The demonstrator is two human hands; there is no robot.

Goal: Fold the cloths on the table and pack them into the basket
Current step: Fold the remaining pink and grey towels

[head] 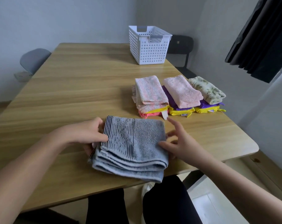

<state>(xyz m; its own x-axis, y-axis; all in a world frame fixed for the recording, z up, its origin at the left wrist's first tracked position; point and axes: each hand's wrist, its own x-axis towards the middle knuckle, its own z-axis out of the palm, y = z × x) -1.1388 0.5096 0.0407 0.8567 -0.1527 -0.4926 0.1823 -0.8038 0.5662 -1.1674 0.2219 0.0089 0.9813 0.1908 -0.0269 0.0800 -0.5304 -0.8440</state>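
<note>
A folded grey-blue towel [133, 146] lies near the table's front edge. My left hand [90, 135] grips its left side, thumb on top and fingers tucked under the layers. My right hand [180, 143] is at the towel's right edge, thumb touching the cloth and the other fingers spread and lifted. Three stacks of folded cloths sit behind it: a speckled pink stack [150, 97], a plain pink towel on purple and yellow cloths [181, 92], and a floral cloth on purple and yellow [207, 90]. A white perforated basket [149, 46] stands at the far side of the table.
The wooden table [72, 88] has a rounded right corner. A grey chair [33, 60] stands at its left side and a black chair [182, 47] behind the basket. A dark curtain [263, 34] hangs at the upper right.
</note>
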